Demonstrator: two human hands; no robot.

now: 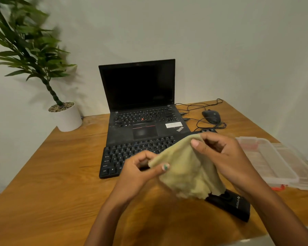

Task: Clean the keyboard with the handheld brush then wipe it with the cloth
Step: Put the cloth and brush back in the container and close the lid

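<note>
A pale yellow cloth [187, 167] hangs in the air over the right half of the black keyboard [130, 155]. My left hand [140, 173] pinches its left edge between thumb and fingers. My right hand [220, 153] pinches its top corner, higher and further right. The cloth hides much of the keyboard's right side. A black handheld brush [233, 205] lies on the wooden table [52, 183] below my right wrist, its front end covered by the cloth.
An open black laptop [140, 107] stands behind the keyboard. A black mouse [211, 116] with loose cables lies at the back right. Clear plastic lidded boxes [274, 162] sit at the right edge. A potted plant [66, 116] stands at the back left corner.
</note>
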